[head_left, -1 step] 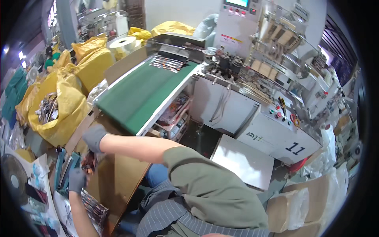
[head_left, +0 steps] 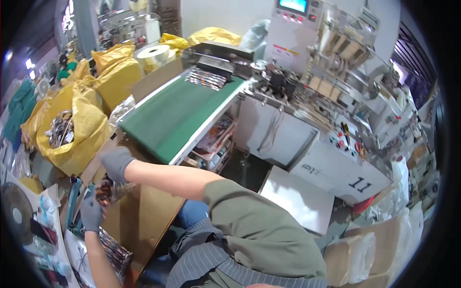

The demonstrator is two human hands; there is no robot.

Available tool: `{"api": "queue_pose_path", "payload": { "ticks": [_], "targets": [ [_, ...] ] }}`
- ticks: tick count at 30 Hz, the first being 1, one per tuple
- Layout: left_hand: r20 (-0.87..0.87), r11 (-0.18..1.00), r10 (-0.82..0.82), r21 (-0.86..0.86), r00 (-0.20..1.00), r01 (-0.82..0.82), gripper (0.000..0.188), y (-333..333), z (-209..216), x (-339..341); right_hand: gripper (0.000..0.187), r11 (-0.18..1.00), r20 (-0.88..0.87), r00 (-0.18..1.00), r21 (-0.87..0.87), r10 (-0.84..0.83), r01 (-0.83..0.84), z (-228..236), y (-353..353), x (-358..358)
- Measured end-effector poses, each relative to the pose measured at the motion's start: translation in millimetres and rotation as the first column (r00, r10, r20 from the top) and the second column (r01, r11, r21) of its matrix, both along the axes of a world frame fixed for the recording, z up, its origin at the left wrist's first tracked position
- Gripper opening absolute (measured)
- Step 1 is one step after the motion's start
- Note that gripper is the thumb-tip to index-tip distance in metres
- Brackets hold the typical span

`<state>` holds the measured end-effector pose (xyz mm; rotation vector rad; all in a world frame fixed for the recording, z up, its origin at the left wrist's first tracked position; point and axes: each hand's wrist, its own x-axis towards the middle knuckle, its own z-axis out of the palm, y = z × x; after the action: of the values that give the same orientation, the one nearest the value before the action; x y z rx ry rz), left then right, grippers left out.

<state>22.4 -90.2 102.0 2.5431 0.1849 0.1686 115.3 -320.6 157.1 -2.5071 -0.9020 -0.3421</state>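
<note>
Head view: at far left, a dark disc [head_left: 17, 206], its outer side fading into the black rim. Next, a yellow sack [head_left: 89, 127] holding a jumble of packets, too small to tell apart. Just left of the left hand [head_left: 90, 214], a blue frame [head_left: 73, 198], partly covered by the grey glove. Left fingers bent toward the right, tips at the near side of a small bundle of dark, orange-marked packets [head_left: 103, 193]; cannot tell whether pinching it or merely touching, through the blur. Bundle located between both hands, above brown cardboard [head_left: 151, 206]. On its far side, the right hand [head_left: 116, 163], also grey-gloved, back of the glove uppermost, fingers pointing down at the bundle; tips hard to make out, so cannot tell whether spread or pressed together. Below, beside the left forearm, a stack of printed packets [head_left: 115, 253], partly hidden by that arm. Farther right, a green belt [head_left: 165, 117], more packets [head_left: 209, 78] lying in a row at its far end.
</note>
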Motion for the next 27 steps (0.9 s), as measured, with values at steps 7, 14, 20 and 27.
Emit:
{"api": "queue_pose_path", "payload": {
  "ticks": [7, 14, 20, 27],
  "targets": [
    [0.051, 0.949, 0.059, -0.313, 0.997, -0.040, 0.021, -16, 51, -11, 0.022, 0.990, -0.165, 0.985, 0.139, 0.056, -0.033, 10, -15, 16],
    [0.100, 0.941, 0.022, -0.339, 0.995, 0.013, 0.020, -9, 70, -51, 0.034, 0.963, -0.401, 0.877, 0.075, 0.266, -0.258, 29, -16, 14],
    [0.281, 0.876, 0.077, -0.478, 0.957, 0.070, 0.020, -53, 119, -63, 0.044, 0.721, 0.242, 0.792, 0.328, 0.560, -0.610, 29, 11, -34],
    [0.561, 0.918, 0.129, -0.379, 0.818, 0.116, 0.062, 3, 72, -90, 0.032, 0.637, -0.417, 0.506, 0.647, 0.755, -0.419, 25, 66, -47]
  ]
}}
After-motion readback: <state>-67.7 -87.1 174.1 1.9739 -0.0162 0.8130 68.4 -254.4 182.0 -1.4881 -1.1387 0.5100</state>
